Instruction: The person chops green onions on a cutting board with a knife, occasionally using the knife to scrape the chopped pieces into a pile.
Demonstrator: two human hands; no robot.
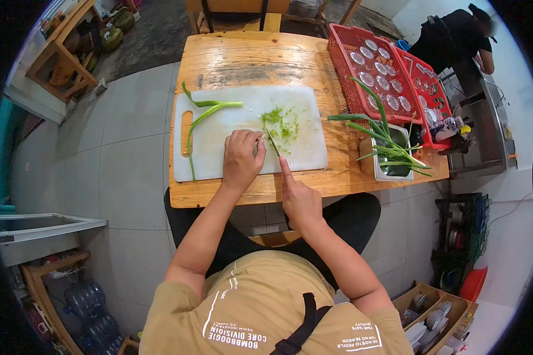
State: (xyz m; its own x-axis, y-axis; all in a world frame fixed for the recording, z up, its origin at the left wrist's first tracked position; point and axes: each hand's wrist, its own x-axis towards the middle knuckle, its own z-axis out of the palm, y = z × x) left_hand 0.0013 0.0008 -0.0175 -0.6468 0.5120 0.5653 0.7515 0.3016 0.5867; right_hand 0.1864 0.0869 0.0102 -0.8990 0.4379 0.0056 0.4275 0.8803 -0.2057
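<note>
On the wooden table lies a white cutting board point(219, 154) with a slot handle at its left end. My right hand point(302, 204) is closed on a knife point(272, 142), the index finger stretched along its spine. The blade points up and left over the board. My left hand point(241, 157) rests on the board just left of the blade, fingers curled; what they hold, if anything, is hidden. Beyond the blade is a scatter of chopped spring onion point(283, 123). A whole spring onion point(213, 110) lies bent on the board's left part.
A metal container point(391, 173) with spring onions point(391, 142) stands right of the board. Red crates point(343, 65) holding clear glasses or cups are behind it. A person point(453, 41) in black is at a metal counter point(485, 118) at far right. The table point(249, 59) extends beyond the board.
</note>
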